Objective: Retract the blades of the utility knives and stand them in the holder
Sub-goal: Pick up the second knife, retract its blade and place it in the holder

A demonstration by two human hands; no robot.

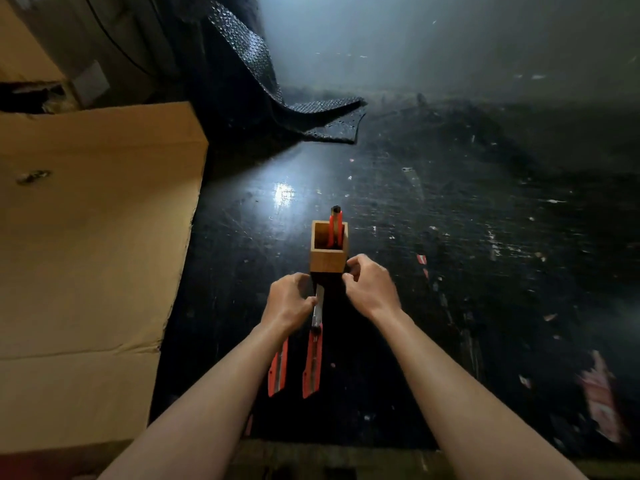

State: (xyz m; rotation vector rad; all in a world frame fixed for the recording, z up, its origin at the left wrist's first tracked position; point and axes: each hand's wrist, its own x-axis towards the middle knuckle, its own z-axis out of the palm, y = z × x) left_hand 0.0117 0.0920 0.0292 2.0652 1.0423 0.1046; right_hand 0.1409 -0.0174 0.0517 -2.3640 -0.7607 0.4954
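One knife [335,226] is already standing in the wooden holder [327,260], which is sitting mid-table [450,220], far side of both hands. Two more red knives are lying on the table near the person: the right one [313,358] has its blade [319,304] out and pointing far, toward the holder base; the left one [278,370] is partly hidden under the left forearm, so I can't tell its blade state. Left hand [290,301] is curled, fingertips touching or pinching the exposed blade or the front of that knife; exact contact is unclear from this angle. Right hand [370,284] is curled at the holder's near right corner, seemingly steadying it, and I can't tell how firmly it's gripping. Cardboard box [93,220] is on the left, a dark mesh sheet [311,119] at the far side. Risks as I'm reading it: left fingers are working right at a bare blade edge, so a slip while pushing it back could cut. Light is poor and the table is glossy, so the slider is hard to see. The holder is narrow and tall; a nudge from the right hand or a knife dropped in at an angle could tip it and spill the one already inside. The half-covered left knife could get swept off by the forearm.
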